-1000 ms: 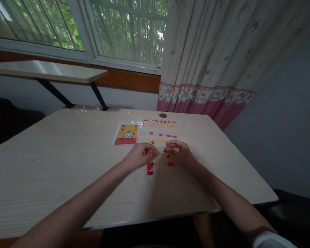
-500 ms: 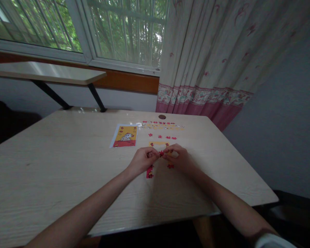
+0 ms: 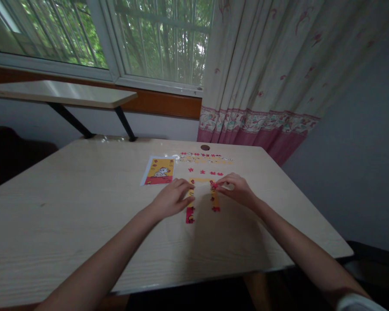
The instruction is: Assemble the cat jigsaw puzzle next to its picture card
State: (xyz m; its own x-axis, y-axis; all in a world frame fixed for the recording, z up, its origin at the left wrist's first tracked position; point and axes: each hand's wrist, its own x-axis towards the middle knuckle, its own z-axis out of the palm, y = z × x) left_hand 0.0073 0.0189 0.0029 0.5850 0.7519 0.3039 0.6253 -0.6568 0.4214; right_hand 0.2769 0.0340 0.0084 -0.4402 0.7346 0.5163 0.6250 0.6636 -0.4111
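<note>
A partly joined jigsaw frame [image 3: 201, 180] in yellow and red lies on the pale wooden table [image 3: 84, 207]. My left hand [image 3: 171, 198] rests on its left strip, fingers stretched flat over the pieces. My right hand [image 3: 235, 189] sits at the frame's right strip [image 3: 214, 199], fingers pinched on a small red puzzle piece [image 3: 213, 185]. A printed reference picture [image 3: 158, 169] of a white animal on yellow lies to the left of the frame. Loose red pieces [image 3: 202, 172] lie just beyond it.
A row of joined pieces [image 3: 205, 158] lies near the table's far edge beside a round cable hole [image 3: 205, 147]. A shelf on black brackets [image 3: 61, 93] juts out under the window. A patterned curtain [image 3: 262, 77] hangs at the back right.
My hands, which met in the middle holding pieces together, have parted. The left has gone flat on the left strip; the right has moved to the right strip with a piece.
</note>
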